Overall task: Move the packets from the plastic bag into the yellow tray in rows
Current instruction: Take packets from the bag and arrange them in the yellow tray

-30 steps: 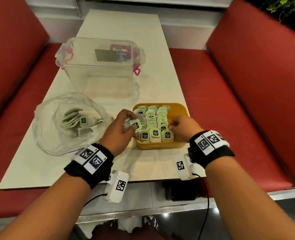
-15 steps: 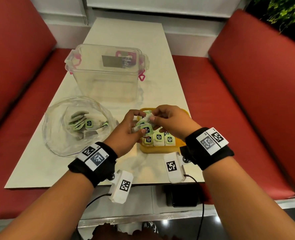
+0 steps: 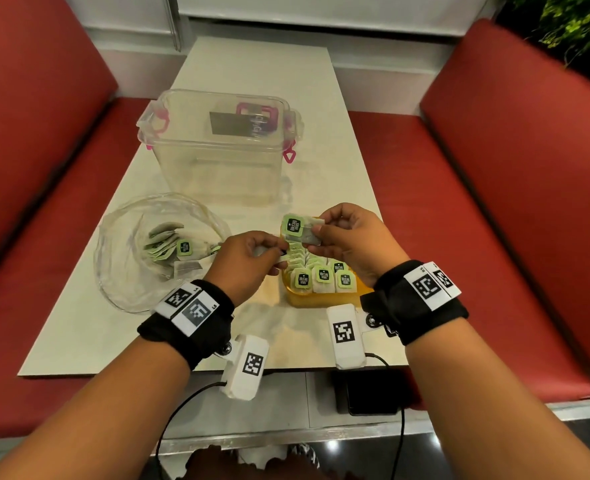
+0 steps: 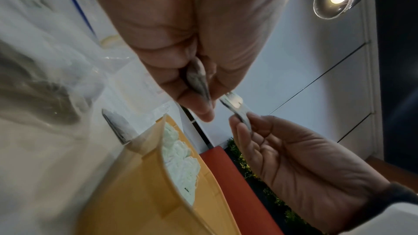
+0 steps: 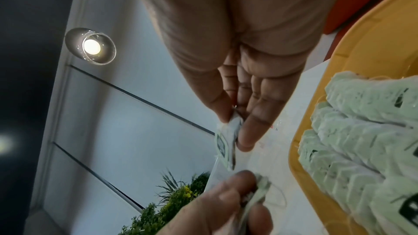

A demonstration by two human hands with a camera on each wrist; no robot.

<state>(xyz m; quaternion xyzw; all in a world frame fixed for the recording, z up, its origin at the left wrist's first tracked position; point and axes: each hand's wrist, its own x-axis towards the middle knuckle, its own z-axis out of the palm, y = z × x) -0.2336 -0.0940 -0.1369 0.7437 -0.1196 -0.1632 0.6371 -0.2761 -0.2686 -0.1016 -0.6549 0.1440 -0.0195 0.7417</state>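
A yellow tray (image 3: 321, 300) sits on the table near its front edge, filled with rows of green-tagged tea packets (image 3: 324, 275). My right hand (image 3: 350, 239) pinches one packet (image 3: 302, 229) by its edge, raised above the tray's far end. Just left of the tray, my left hand (image 3: 248, 259) grips more packets (image 3: 281, 259), seen edge-on in the left wrist view as packets (image 4: 199, 81). The right wrist view shows the pinched packet (image 5: 227, 146) and the tray (image 5: 316, 172). A clear plastic bag (image 3: 130, 258) at the left holds several packets (image 3: 169, 245).
A clear lidless plastic box (image 3: 220, 150) with pink clasps stands behind the bag and tray. Red bench seats (image 3: 494, 209) flank the narrow white table (image 3: 89, 327). A black box (image 3: 369, 393) sits under the table's front edge.
My right hand left the tray's front, took a packet from my left hand and lifted it over the tray's far end. My left hand stays beside the tray.
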